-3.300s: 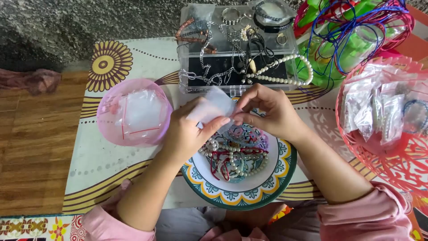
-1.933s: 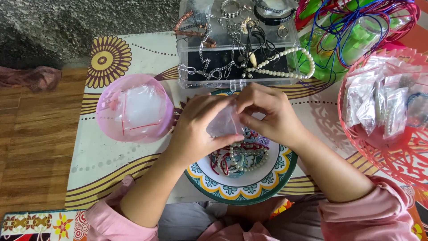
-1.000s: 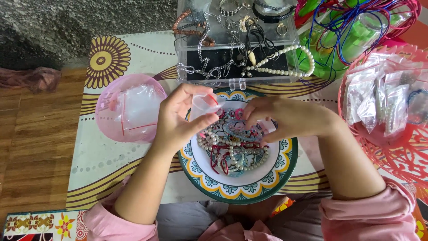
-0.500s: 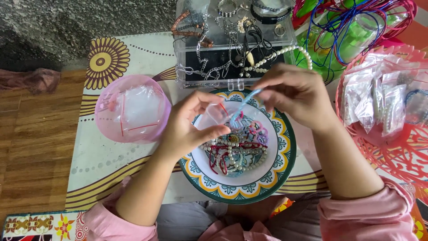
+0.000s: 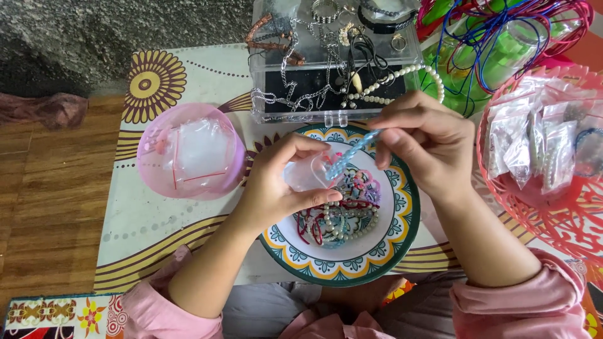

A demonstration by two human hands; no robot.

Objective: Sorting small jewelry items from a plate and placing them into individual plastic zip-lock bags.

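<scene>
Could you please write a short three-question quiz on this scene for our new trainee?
1. True or false: the left hand holds a small clear plastic bag.
2. What does the right hand pinch? A) a light blue beaded bracelet B) a silver chain C) a pair of scissors
3. Fill in: the pile of bracelets lies on a patterned ____.

Key
1. True; it holds the bag above the plate.
2. A; one end dips toward the bag's mouth.
3. Plate; the pink bowl to its left holds clear bags instead.
</scene>
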